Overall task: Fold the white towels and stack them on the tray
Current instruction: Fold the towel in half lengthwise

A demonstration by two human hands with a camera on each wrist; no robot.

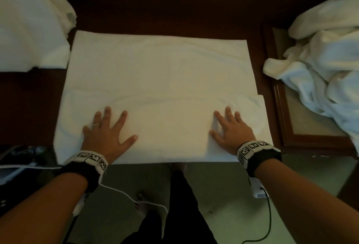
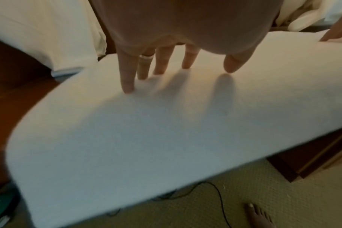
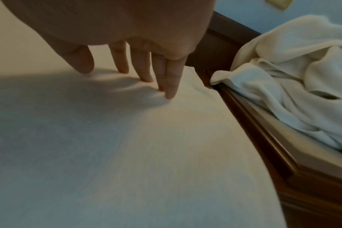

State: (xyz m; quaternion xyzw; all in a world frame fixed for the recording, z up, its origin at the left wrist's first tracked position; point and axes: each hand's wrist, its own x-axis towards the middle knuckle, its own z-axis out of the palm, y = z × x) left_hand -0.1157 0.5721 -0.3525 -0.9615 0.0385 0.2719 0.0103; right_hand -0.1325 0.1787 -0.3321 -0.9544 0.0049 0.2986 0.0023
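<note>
Item 1, white towel (image 1: 159, 80): I am seeing it lying flat across the middle of the head view on a dark wooden table (image 1: 33, 96), its near portion folded over into a second layer whose edge is running across the frame just above the fingers. The near edge is hanging slightly past the table's front.

Item 2, left hand (image 1: 105, 133): I am watching it pressing palm-down on the folded layer, lower left of centre, fingers spread and straight, holding nothing. A ring (image 1: 95, 125) is showing on one finger (the left wrist view confirms it, with the fingertips (image 2: 128, 88) dimpling the cloth).

Item 3, right hand (image 1: 232, 133): it is lying flat on the same layer, lower right of centre, fingers straight and slightly fanned; in the right wrist view the fingertips (image 3: 171, 94) are pushing small creases into the fabric.

Item 4, wooden tray (image 1: 279, 111): it is sitting at the right edge of the frame, just beside the towel, and carrying a heap of crumpled white towels (image 1: 326, 64) spilling over its rim.

Item 5, white linen (image 1: 29, 20): upper left, a pile touching the flat towel's far left corner (whether it is folded towels or bedding I cannot tell).

Item 6, wrist bands (image 1: 91, 158): marker-printed, one on each wrist.
</note>
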